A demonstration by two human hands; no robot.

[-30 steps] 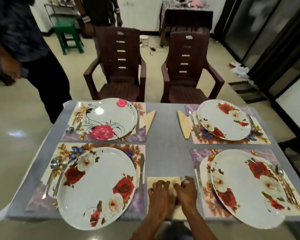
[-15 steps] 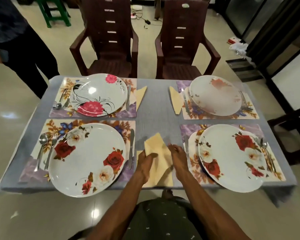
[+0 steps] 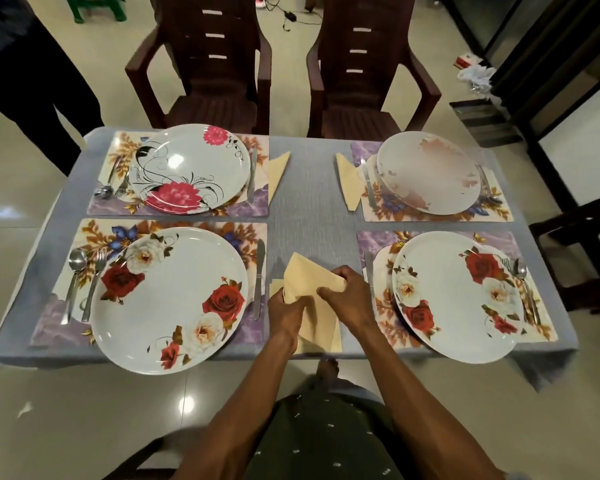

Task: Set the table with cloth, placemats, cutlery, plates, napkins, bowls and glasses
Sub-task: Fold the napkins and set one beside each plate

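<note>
Napkin step in hand. Both hands work a pale yellow paper napkin (image 3: 303, 284) at the near edge of the desk, on the grey woven cloth (image 3: 310, 202), between the two near placemats. Left hand (image 3: 286, 313) has its fingers curled round the napkin's lower left part; right hand (image 3: 347, 297) pinches the right corner w/ fingertips bunched together. The napkin is lifted and partly folded, one point sticking up and away from the person. More yellow sheet(s) lie flat beneath it; can't tell how many.

Far settings each have a folded yellow triangle napkin (image 3: 278, 173) beside the mat. Near ones don't yet, so approx halfway thru napkins; no bowls or glasses in view.

Next move, as I judge: finish the fold into a triangle, crease it, then lay it just beside the steel table knife (image 3: 259, 278) of the near-left floral placemat (image 3: 94, 233), matching the far pair. Needs a light grip, thin paper tears and unfolds easily.
</note>
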